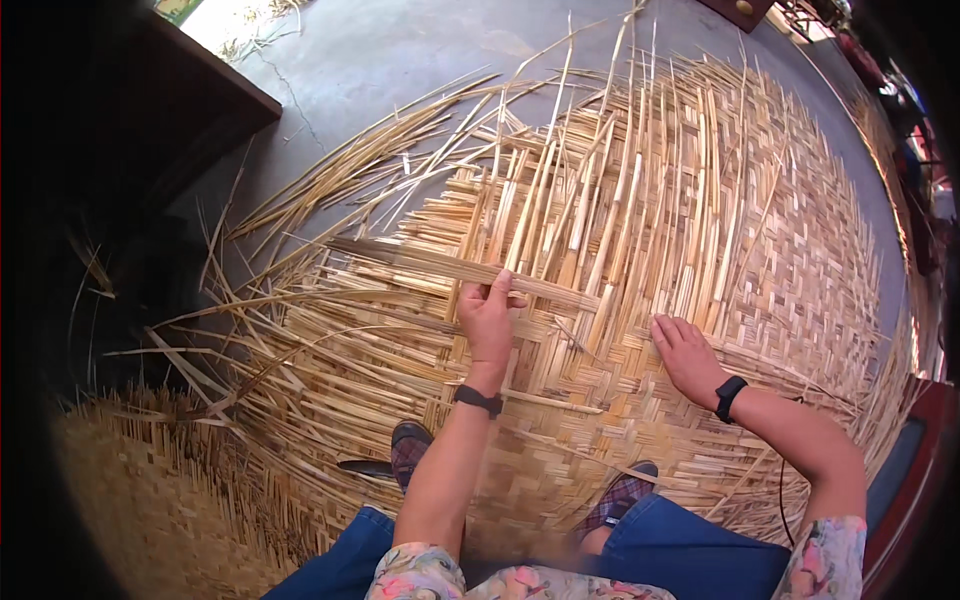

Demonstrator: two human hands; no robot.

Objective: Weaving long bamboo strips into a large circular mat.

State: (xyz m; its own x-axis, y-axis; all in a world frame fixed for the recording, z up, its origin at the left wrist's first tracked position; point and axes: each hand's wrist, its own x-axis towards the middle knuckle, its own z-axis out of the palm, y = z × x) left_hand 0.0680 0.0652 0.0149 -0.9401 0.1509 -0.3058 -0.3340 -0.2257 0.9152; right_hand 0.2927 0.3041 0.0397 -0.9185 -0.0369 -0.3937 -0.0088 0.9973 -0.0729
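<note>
A large mat of split reed strips, woven in a checked twill pattern (800,255), spreads over the floor in front of me and under my feet. My left hand (487,322) is closed, thumb on top, around a flat reed strip (410,258). That strip runs crosswise over the mat, from the loose ends at the left to the middle. Long upright strips (625,200) lie unwoven or partly woven beyond it. My right hand (690,358) rests flat on the weave to the right, fingers stretched out and nothing in its grasp. Black bands circle both wrists.
Loose strips (350,175) are heaped on the grey floor (400,50) at the far left. A dark piece of furniture (190,100) stands at the upper left. Another woven mat (130,490) lies at the lower left. A dark pointed object (365,467) sits by my left shoe (408,450).
</note>
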